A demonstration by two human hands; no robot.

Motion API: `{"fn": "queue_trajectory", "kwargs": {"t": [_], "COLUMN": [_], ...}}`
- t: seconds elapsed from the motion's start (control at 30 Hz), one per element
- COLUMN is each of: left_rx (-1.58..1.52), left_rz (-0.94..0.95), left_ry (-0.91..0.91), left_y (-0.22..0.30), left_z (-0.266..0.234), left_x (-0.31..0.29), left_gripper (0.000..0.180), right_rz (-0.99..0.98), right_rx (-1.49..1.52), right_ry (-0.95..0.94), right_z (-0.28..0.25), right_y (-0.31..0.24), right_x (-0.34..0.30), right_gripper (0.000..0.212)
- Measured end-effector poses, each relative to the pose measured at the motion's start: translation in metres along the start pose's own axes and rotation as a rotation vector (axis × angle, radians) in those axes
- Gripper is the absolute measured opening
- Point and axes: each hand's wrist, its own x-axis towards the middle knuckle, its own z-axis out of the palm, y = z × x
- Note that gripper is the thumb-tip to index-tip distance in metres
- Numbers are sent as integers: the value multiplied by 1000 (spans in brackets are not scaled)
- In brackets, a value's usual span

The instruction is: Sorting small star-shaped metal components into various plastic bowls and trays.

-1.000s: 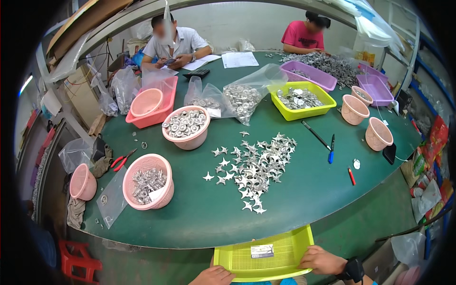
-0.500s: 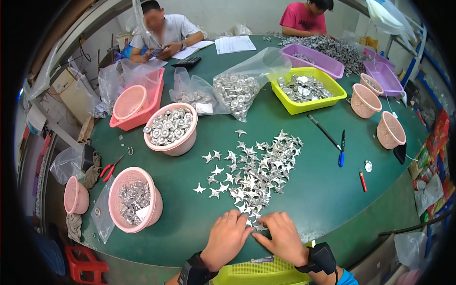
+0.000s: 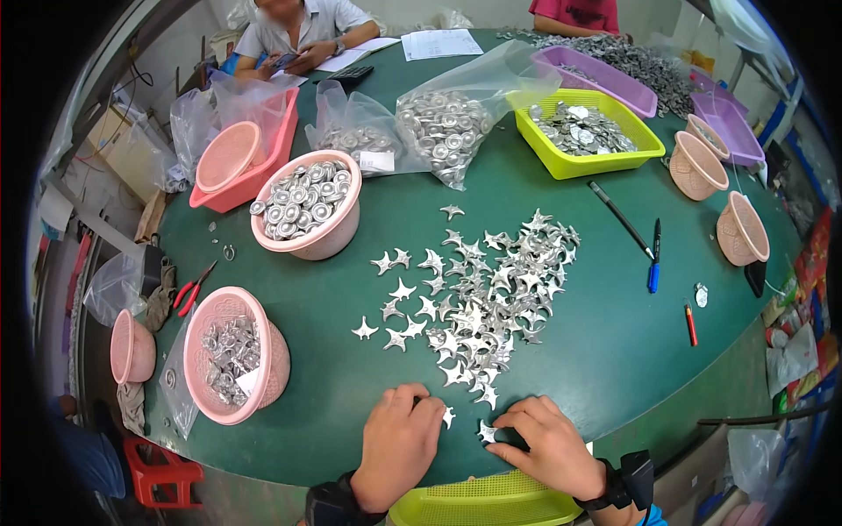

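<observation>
A: What's nearest?
B: A yellow-green basket point(image 3: 474, 504), partly hidden under the forearms at the table point(image 3: 631, 368) edge.
A: And the hands?
B: The right hand point(image 3: 548, 449) pinches a metal star point(image 3: 487, 431) between thumb and fingers. The left hand point(image 3: 399, 447) is curled nearly closed; a second star point(image 3: 449, 417) shows at its fingertips, but I can't tell whether it's gripped.
A: Beyond them?
B: A loose pile of stars point(image 3: 500, 298) on the table, with a pink tub point(image 3: 279, 364) to its left.
A: Farther still?
B: A clear bag point(image 3: 447, 131) of round metal pieces, then a purple tray point(image 3: 645, 98).
</observation>
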Motion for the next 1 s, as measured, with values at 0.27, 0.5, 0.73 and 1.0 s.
{"fn": "queue_trajectory", "kwargs": {"t": [0.27,0.5,0.73,1.0], "left_rx": [-95,-137,-85,-195], "left_rz": [92,-23,-149,-101], "left_ry": [-198,-155,-20,-150], "left_y": [-4,0,-13,-14], "left_z": [-4,-2,-20,-13], "left_x": [-4,-11,-9,-15], "left_gripper": [24,20,31,29], "right_rz": [55,25,106,106], "right_rx": [14,5,2,-6], "right_ry": [38,13,-48,76], "right_z": [1,2,-5,4], "right_y": [-5,-2,-6,-6], "right_x": [-1,-2,-4,-3], "right_gripper": [27,27,30,24]}}
